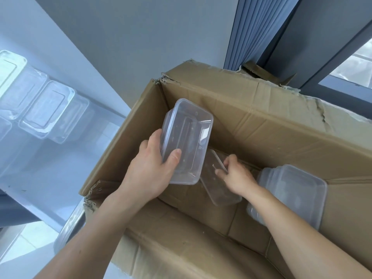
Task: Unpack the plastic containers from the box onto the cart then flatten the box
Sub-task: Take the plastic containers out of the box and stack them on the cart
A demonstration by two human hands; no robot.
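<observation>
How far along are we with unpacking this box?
Done: several clear plastic containers sit on the pale cart. In hand: the left hand grips a clear rectangular container, the right hand pinches a second container lower in the brown cardboard box. Left: a stack of clear containers in the box, then flattening it.

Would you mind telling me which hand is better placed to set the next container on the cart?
Left: the left hand grips a raised container beside the cart, while the right hand reaches low inside the box, pinching a lower container.
</observation>
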